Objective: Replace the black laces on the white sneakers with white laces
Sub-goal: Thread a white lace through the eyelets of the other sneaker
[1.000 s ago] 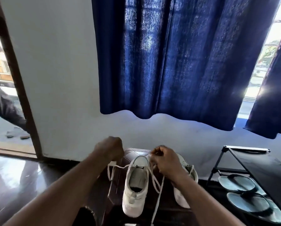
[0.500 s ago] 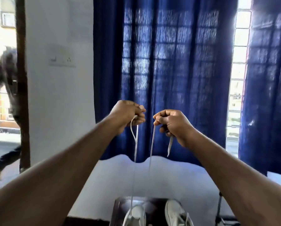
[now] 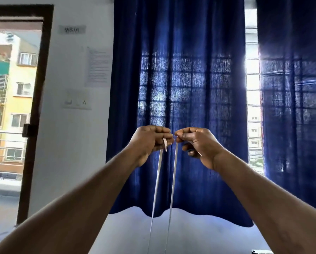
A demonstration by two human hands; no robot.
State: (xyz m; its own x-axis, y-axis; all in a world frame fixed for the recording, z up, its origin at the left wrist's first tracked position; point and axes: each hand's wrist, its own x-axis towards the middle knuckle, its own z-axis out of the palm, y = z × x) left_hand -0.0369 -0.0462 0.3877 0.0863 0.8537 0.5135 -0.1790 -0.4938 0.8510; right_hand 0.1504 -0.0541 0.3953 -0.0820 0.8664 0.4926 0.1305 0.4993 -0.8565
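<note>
Both my hands are raised high in front of the blue curtain, knuckles nearly touching. My left hand (image 3: pixel 150 139) grips one end of the white lace (image 3: pixel 156 189), whose tip sticks out below the fingers. My right hand (image 3: pixel 194 141) pinches the other end of the same lace. The two strands run down taut and almost parallel to the bottom edge of the view. The sneakers lie below the frame and are hidden.
A dark blue curtain (image 3: pixel 181 88) hangs over a barred window straight ahead. An open doorway (image 3: pixel 12 107) with a dark frame is at the left. On the white wall are a switch plate (image 3: pixel 77 99) and a paper notice (image 3: pixel 97 66).
Both hands rose from the sneaker on the stool, pulling the two lace ends up taut. The view tilted upward, so the sneakers and the stool dropped out of the frame.
</note>
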